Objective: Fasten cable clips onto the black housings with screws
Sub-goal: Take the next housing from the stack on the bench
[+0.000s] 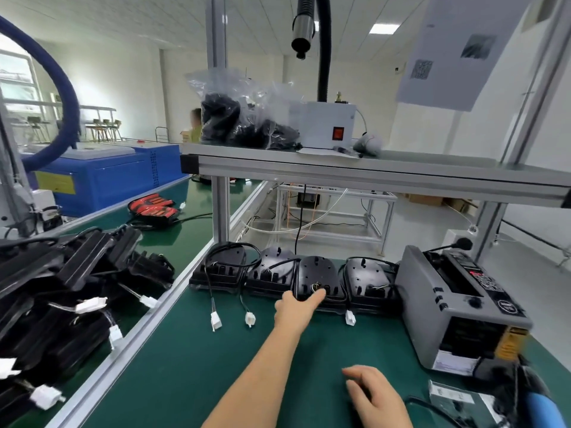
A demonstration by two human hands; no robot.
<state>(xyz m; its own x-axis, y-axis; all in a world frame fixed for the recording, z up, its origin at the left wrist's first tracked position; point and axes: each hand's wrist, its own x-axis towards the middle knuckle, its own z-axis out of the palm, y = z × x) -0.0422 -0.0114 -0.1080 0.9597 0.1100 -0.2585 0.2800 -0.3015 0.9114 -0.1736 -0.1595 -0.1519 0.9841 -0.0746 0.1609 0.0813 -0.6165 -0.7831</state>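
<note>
black housings (272, 268) stand four in a row at the far edge of our green mat (200, 372), beside a grey machine (445, 307). our left hand (295, 308) reaches out with straight fingers, tips touching the third housing (318, 270) from the left, while our right hand (375, 393) lies near us on the mat, fingers loosely spread.

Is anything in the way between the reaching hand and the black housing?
Nothing visible is. The left hand touches the third black housing from the left in the row, fingertips on its near edge. The white connectors lie off to either side of the arm on the green mat.
</note>
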